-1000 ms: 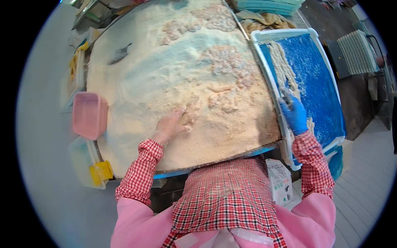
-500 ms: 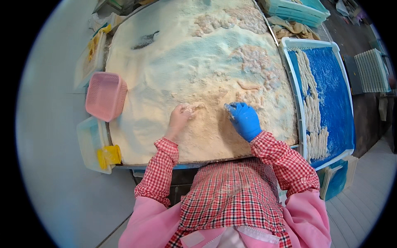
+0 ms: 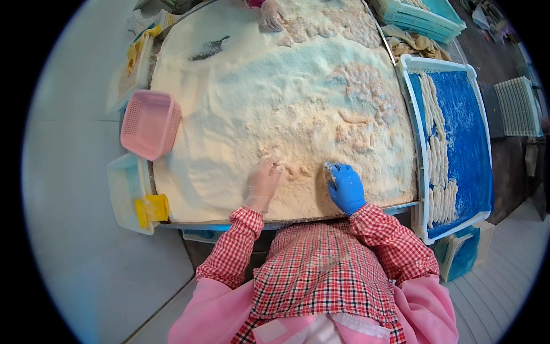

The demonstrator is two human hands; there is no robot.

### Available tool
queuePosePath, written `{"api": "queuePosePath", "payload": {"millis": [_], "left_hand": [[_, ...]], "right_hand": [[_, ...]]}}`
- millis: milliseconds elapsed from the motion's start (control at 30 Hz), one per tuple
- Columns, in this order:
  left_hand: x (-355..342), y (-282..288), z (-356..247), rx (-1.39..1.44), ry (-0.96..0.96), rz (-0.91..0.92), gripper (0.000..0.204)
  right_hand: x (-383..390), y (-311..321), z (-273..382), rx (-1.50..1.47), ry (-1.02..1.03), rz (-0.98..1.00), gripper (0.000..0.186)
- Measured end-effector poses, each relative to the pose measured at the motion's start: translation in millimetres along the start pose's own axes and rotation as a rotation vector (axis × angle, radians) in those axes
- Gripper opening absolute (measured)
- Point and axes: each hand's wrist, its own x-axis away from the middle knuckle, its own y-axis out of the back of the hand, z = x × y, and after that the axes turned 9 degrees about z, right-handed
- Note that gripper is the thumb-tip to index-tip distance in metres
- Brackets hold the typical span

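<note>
Powder-coated pieces (image 3: 298, 171) lie in the pale powder (image 3: 200, 132) near the table's six o'clock edge, between the person's two hands. Just beside them at nine o'clock is the left hand (image 3: 264, 180), its fingers bent and their tips down in the powder; whether they grip a piece, I cannot tell. Between three and four o'clock from the pieces, the right hand (image 3: 345, 189), in a blue glove, has its fingers curled in, the tips dusted white; I cannot tell whether anything is pinched there. Toward two o'clock sits a lumpy clump (image 3: 355, 137), and nearer one o'clock lies a single strip (image 3: 353, 118) beside a glistening raw heap (image 3: 364, 86). Beyond the table's edge, toward three o'clock, a white-rimmed tray (image 3: 441, 63) with a blue lining holds rows of pale coated strips (image 3: 439, 160) along its near side. Pale teal crates (image 3: 421, 20) and a crumpled tan cloth (image 3: 415, 43) are off at one o'clock. Near ten o'clock is a pink basket (image 3: 150, 124); between eight and nine, a yellow object (image 3: 152, 210) sits by a translucent bin (image 3: 126, 186). Up at twelve, another person's hand (image 3: 271, 14) is over the powder.
</note>
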Motion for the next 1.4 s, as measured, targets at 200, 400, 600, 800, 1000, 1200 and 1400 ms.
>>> {"api": "queuePosePath", "payload": {"millis": [200,400,600,800,1000,1200,1400], "left_hand": [[-4.2,-74.9,4.6,-0.115,-0.273,-0.263,0.064],[-0.8,-53.8,2.7,0.177,0.004,-0.128,0.057],[6.0,-8.4,15.0,0.597,-0.167,-0.329,0.045],[11.7,-11.3,0.5,-0.037,-0.228,-0.037,0.043],[-24.4,-65.6,3.2,-0.156,-0.169,-0.525,0.032],[21.9,-87.4,-31.1,-0.055,-0.552,-0.464,0.036],[36.0,-70.4,-47.9,0.157,-0.367,-0.544,0.046]], "right_hand": [[8.0,-52.5,-2.1,-0.477,-0.348,0.237,0.042],[-23.8,-43.3,21.8,0.2,0.108,0.045,0.04],[-27.4,-20.6,-11.9,0.116,-0.016,-0.067,0.031],[11.1,-7.6,19.0,0.143,0.07,0.119,0.036],[0.3,-77.4,-10.3,-0.867,-0.195,0.097,0.015],[-34.4,-115.7,-48.5,-1.98,-0.457,-0.035,0.02],[-19.5,-59.6,53.5,-1.983,-0.34,0.064,0.032]]}}
